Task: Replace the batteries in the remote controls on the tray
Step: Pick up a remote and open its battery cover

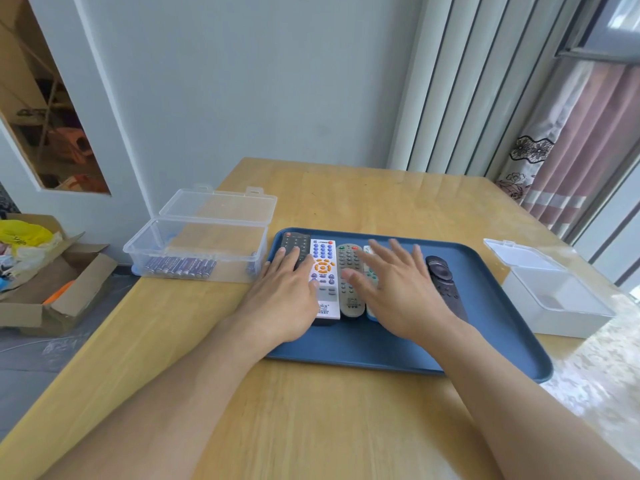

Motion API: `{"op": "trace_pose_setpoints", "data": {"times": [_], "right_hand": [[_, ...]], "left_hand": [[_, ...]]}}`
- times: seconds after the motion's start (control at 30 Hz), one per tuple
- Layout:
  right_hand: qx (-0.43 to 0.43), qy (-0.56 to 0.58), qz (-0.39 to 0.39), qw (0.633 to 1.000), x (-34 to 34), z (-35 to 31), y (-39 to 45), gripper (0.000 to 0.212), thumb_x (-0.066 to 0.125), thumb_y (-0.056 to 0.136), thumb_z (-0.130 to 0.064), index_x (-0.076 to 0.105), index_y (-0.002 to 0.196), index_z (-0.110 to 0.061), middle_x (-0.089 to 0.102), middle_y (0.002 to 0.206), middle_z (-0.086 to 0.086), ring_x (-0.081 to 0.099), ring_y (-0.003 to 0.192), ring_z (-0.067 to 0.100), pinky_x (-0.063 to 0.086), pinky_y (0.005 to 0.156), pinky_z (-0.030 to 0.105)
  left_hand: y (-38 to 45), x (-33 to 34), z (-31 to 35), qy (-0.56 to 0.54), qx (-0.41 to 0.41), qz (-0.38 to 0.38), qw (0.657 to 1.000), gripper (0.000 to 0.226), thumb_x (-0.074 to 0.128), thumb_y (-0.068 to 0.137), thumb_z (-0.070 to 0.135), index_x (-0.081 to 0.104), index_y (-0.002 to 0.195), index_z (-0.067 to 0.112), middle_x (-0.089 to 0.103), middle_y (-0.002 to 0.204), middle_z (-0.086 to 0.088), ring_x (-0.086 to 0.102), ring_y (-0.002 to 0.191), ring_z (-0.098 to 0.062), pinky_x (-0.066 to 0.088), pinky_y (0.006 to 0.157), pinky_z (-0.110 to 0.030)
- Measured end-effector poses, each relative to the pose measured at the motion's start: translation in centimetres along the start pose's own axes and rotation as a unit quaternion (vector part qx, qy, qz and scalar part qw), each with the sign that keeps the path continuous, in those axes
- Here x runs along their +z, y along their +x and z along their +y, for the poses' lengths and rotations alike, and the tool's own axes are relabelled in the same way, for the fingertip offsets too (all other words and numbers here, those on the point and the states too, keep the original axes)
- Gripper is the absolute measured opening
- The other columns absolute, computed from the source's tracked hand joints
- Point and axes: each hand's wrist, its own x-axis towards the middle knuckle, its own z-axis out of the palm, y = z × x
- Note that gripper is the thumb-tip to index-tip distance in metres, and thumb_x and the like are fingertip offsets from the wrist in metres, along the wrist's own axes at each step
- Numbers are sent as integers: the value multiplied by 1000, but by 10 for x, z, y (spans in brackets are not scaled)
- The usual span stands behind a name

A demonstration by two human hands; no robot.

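Note:
A blue tray [398, 355] on the wooden table holds several remote controls side by side. From left they are a black remote [295, 241], a white remote with blue and orange buttons [324, 261], a grey remote [349, 268], a pale remote [369, 252] mostly hidden, and a dark rounded remote [440, 271]. My left hand [287, 292] lies flat over the black and white remotes, fingers straight. My right hand [398, 285] is spread over the grey and pale remotes, fingers straight. Neither hand grips anything.
A clear plastic box [197, 251] with its lid up stands left of the tray and holds several purple batteries [180, 266]. A second clear box [554, 299], open, sits at the right table edge. A cardboard box [52, 289] of clutter is on the floor at left.

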Motion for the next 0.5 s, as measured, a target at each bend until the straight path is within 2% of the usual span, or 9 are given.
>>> {"op": "trace_pose_setpoints", "data": {"times": [0.07,0.13,0.2,0.3,0.37,0.43,0.5], "right_hand": [[-111,10,-29,993,-2,-13,-6,73,31,94,-72,32,156,-32,22,165,-10,3,155,13,-9,125,43],[-166,-2,-74,983,2,-23,-11,83,35,90,-77,24,159,-30,16,166,-13,-2,155,9,-11,125,39],[-183,-18,-89,979,8,-27,-12,89,41,89,-76,18,160,-28,12,167,-13,-3,154,7,-11,125,36],[-181,-4,-63,981,7,-26,-11,81,51,90,-70,29,157,-29,25,163,-14,11,153,5,-6,125,30],[-182,14,-50,982,3,-26,-12,76,56,90,-65,35,154,-30,34,159,-15,19,150,5,-10,120,18],[-186,16,-47,981,0,-28,-13,72,60,91,-60,37,153,-31,36,157,-14,22,147,8,-19,108,6],[-202,-3,-40,979,1,-28,-13,68,57,93,-59,38,152,-32,39,156,-12,26,146,10,-19,111,8]], "left_hand": [[0,-3,1,-24,-3,16,1000,58,33,108,19,10,162,16,10,170,-1,-2,157,-18,8,127,-37],[0,-5,1,-43,-17,30,998,63,37,104,10,11,162,15,20,168,1,4,157,-17,14,125,-35],[0,-6,0,-51,-27,36,998,65,39,103,7,12,162,15,28,165,-1,9,157,-18,20,122,-35],[0,-6,0,-55,-31,41,997,64,40,102,7,16,161,15,29,165,-2,11,156,-18,23,121,-35],[0,-6,0,-57,-26,43,997,61,40,102,6,19,160,14,28,166,-1,11,156,-18,21,122,-35],[-1,-6,1,-63,-20,46,997,60,40,102,5,22,159,13,28,166,-1,10,156,-18,18,123,-34],[0,-5,0,-75,-19,54,995,60,40,101,3,24,159,15,33,163,-2,12,156,-18,20,122,-34]]}}
